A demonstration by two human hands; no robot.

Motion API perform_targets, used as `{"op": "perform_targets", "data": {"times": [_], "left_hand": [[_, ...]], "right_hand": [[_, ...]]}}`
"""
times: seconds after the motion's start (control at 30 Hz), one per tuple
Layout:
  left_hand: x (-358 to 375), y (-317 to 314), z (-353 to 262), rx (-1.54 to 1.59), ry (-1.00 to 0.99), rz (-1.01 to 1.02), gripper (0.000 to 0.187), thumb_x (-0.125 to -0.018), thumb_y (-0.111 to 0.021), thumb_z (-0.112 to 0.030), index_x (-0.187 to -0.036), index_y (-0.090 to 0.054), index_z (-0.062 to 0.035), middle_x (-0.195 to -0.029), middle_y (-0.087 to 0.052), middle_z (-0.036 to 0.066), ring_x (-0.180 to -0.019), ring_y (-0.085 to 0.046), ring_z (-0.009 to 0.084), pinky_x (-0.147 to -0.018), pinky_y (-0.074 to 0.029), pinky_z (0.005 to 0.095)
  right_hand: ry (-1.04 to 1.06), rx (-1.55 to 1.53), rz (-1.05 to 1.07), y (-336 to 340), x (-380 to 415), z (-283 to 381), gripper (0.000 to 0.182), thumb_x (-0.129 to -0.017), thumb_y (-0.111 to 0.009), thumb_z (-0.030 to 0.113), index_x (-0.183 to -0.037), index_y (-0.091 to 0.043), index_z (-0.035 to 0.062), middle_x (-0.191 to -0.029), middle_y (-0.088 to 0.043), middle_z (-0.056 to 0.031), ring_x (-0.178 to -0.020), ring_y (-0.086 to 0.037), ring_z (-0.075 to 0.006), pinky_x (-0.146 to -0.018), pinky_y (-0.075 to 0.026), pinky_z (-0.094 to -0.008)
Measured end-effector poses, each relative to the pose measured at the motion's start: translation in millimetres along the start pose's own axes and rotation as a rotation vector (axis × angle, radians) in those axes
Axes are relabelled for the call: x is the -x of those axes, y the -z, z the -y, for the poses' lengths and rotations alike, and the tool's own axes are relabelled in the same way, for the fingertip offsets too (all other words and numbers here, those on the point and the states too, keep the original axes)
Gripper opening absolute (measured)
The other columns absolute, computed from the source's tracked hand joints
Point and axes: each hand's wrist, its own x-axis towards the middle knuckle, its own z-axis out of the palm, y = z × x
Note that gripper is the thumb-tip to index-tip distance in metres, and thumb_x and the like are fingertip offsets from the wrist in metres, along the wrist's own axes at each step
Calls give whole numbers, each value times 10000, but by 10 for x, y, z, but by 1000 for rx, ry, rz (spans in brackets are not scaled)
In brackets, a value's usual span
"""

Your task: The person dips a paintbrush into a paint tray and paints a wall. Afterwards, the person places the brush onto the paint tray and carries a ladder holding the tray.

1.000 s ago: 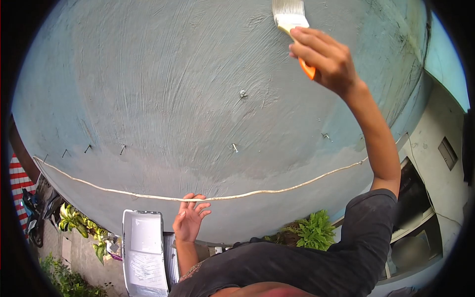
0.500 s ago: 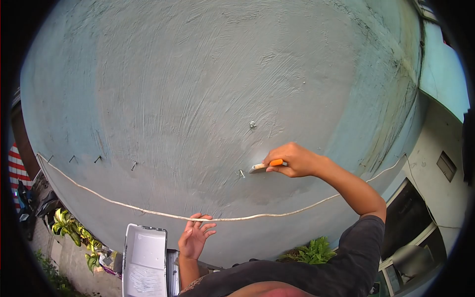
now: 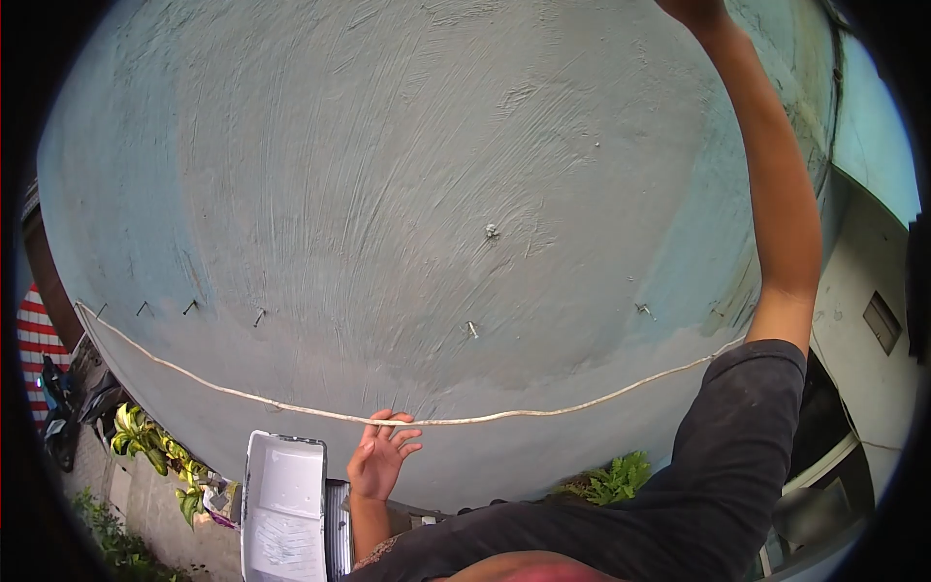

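Observation:
My left hand is at the pale cord that sags across the lower wall. Its fingers are spread, and their tips reach up behind the cord, touching it or very near it. High at the top right edge, only part of my right hand shows; its fingers and anything in them are cut off by the frame. The grey wall before me carries streaky brush marks, with bluer paint on both sides. Left of my left hand stands a white paint tray with pale paint smears.
Several nails stick out of the wall, one near the middle and another at right. A small metal stub sits above. Below are a fern, yellow-green plants and a motorbike. A window is at lower right.
My right hand, which held an orange-handled paintbrush against the wall, has swung up and right to the top edge. The right-hand nail is uncovered. My left hand has stayed by the cord.

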Motion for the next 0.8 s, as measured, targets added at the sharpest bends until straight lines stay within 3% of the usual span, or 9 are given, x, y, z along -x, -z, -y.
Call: {"op": "perform_targets", "data": {"times": [0.07, 0.13, 0.2, 0.3, 0.37, 0.43, 0.53, 0.6, 0.8], "left_hand": [[6, 2, -6, -1, 10, -6, 688, -882, -617, -377, -1437, -394, -38, -1378, -480, 241, -1196, -577, 370, -1009, -482, 471], [-8, -1, 3, 1, 15, -13, 692, -880, -619, -381, -1438, -394, -39, -1378, -479, 238, -1198, -575, 369, -1009, -480, 470], [2, 5, 1, -5, 8, -10, 704, -877, -623, -390, -1441, -391, -39, -1377, -480, 237, -1198, -575, 368, -1009, -479, 468], [12, -3, -9, -9, 13, -18, 719, -871, -632, -398, -1445, -388, -39, -1383, -473, 236, -1196, -574, 367, -1007, -480, 469], [2, -7, -7, -3, 6, -9, 727, -865, -640, -397, -1447, -387, -42, -1389, -464, 237, -1199, -570, 366, -1004, -484, 469], [3, -8, -7, -2, 14, -20, 727, -865, -640, -397, -1448, -387, -44, -1390, -461, 236, -1202, -568, 367, -1004, -485, 468], [8, 24, 12, 0, 3, -18, 714, -886, -616, -392, -1456, -374, -38, -1379, -456, 236, -1199, -564, 382, -987, -501, 493], [-2, 9, 10, -11, -14, -2, 713, -886, -615, -389, -1455, -373, -35, -1382, -453, 233, -1199, -565, 381, -986, -501, 488], [-10, -15, -6, -16, -11, -6, 729, -881, -626, -387, -1461, -364, -30, -1376, -458, 230, -1200, -564, 378, -988, -500, 480]], "right_hand": [[129, 61, 152, -87, 416, 504, 47, -903, -725, 33, -910, -705, -9, -869, -725, -97, -755, -672, -146, -667, -541, -295], [212, -23, 210, -189, 940, 977, 108, -862, -756, 69, -940, -688, 37, -1007, -740, -126, -850, -720, -271, -710, -594, -320], [179, -66, 324, -199, 1417, 1645, 165, -759, -745, 63, -873, -627, 77, -993, -712, -69, -858, -700, -201, -638, -592, -291], [78, -297, 573, -93, 1993, 2454, 158, -763, -731, 95, -864, -610, 76, -926, -688, -69, -882, -698, -202, -608, -589, -294], [37, -393, 645, -117, 2215, 2694, 161, -766, -733, 97, -873, -615, 73, -921, -685, -69, -873, -696, -210, -608, -585, -305], [-300, -846, 703, -157, 2355, 2847, 138, -817, -726, 101, -908, -632, 59, -907, -682, -79, -845, -684, -237, -620, -563, -341], [-263, -721, 727, -280, 2368, 2683, 105, -854, -734, 72, -920, -656, 50, -956, -726, -103, -861, -694, -283, -667, -568, -359], [-330, -736, 586, -293, 2117, 2347, 136, -843, -760, 53, -946, -671, 43, -942, -736, -115, -840, -711, -277, -673, -571, -353], [66, -216, 88, -155, 1334, 1638, 182, -817, -782, 42, -972, -688, 41, -960, -739, -126, -849, -729, -273, -699, -598, -310]]}}
